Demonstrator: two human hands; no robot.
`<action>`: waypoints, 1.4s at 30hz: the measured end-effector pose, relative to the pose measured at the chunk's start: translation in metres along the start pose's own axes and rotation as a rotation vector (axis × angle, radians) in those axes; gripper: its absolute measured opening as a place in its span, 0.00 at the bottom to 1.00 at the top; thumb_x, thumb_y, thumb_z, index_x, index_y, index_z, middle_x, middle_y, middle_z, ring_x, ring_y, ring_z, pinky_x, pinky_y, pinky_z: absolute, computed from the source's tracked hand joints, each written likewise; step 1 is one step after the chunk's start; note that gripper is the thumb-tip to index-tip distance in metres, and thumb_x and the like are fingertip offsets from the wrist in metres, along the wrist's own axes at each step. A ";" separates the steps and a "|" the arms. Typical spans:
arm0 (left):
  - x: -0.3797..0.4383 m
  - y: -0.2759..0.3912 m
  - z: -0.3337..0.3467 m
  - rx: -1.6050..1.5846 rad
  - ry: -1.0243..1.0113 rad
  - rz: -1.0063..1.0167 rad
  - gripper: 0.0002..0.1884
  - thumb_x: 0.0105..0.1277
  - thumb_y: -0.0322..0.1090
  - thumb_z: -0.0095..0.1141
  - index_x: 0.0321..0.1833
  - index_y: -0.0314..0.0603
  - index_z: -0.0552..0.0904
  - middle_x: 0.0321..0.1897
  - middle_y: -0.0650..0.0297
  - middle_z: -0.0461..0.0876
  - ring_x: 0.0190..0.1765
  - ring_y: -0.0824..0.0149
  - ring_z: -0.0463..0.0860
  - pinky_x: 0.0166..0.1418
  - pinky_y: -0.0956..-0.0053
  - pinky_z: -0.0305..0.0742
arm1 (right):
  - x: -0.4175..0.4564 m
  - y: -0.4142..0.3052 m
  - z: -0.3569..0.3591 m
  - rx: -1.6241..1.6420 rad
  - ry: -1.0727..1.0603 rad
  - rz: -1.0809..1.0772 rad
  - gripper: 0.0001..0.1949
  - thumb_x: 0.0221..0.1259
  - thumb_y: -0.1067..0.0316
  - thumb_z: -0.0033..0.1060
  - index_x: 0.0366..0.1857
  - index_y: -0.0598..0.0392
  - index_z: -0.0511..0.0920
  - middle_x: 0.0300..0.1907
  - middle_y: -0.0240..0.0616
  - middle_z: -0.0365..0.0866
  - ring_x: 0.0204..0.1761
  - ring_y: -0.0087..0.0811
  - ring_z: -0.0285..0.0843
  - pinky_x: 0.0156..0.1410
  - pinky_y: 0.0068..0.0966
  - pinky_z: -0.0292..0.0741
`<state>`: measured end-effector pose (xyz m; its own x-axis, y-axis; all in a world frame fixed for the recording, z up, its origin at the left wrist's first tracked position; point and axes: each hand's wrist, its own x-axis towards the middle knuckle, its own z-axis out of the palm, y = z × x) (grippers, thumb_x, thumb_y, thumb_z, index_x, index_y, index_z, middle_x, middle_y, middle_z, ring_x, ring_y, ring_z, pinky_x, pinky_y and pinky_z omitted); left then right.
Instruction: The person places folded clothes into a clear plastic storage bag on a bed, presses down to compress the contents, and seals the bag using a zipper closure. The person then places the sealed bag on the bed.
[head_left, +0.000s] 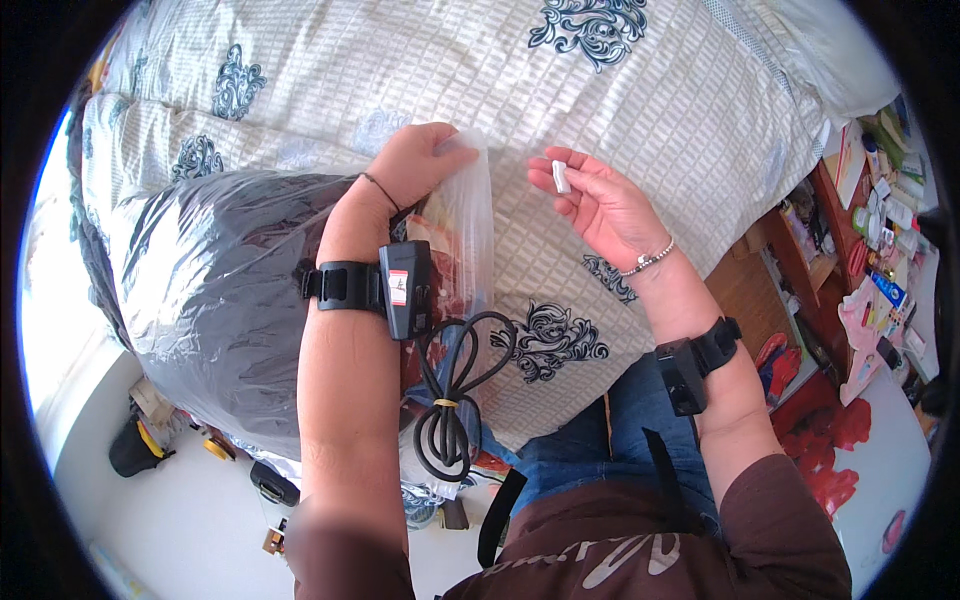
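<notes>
A large, bulging clear plastic storage bag (217, 300) lies on a patterned bedspread (525, 97), with dark and red cloth showing through it. My left hand (424, 161) pinches the bag's translucent upper edge between thumb and fingers. To the right, apart from the bag, my right hand (592, 191) is raised palm up above the bedspread. Its thumb and fingers hold a small white plastic piece (559, 177), possibly a zip slider. The bag's far side is partly hidden behind my left forearm.
A coiled black cable (450, 405) hangs from the device on my left forearm, over the bag. At right stands a cluttered wooden shelf unit (832, 202) with bottles and tubes. Red slippers (776, 367) are near it. Small items lie on the pale floor (195, 517) at lower left.
</notes>
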<state>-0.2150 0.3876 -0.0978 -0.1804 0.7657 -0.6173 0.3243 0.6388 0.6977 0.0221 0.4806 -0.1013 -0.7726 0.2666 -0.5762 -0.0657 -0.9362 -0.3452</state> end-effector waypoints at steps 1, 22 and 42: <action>0.000 0.002 0.001 -0.010 -0.001 0.003 0.19 0.59 0.44 0.59 0.42 0.31 0.81 0.31 0.54 0.84 0.35 0.65 0.82 0.42 0.71 0.75 | 0.002 0.000 -0.002 -0.005 0.006 -0.011 0.17 0.67 0.70 0.46 0.59 0.60 0.66 0.56 0.45 0.73 0.57 0.31 0.74 0.54 0.21 0.75; -0.002 0.006 0.002 -0.077 0.077 0.060 0.17 0.63 0.41 0.56 0.45 0.32 0.79 0.32 0.52 0.83 0.38 0.63 0.82 0.44 0.69 0.75 | 0.053 0.012 0.016 -0.307 0.157 -0.252 0.13 0.64 0.70 0.56 0.52 0.56 0.76 0.44 0.34 0.82 0.44 0.20 0.78 0.47 0.18 0.73; -0.001 0.003 0.001 -0.160 0.047 0.092 0.12 0.66 0.38 0.53 0.44 0.36 0.78 0.27 0.60 0.81 0.31 0.72 0.77 0.37 0.75 0.73 | 0.065 -0.003 0.027 -0.748 0.086 -0.231 0.11 0.63 0.68 0.58 0.46 0.58 0.80 0.38 0.33 0.83 0.38 0.21 0.82 0.43 0.16 0.75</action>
<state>-0.2127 0.3889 -0.0958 -0.2014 0.8215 -0.5335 0.1903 0.5670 0.8014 -0.0451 0.4948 -0.1172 -0.7376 0.4812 -0.4738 0.2476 -0.4600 -0.8527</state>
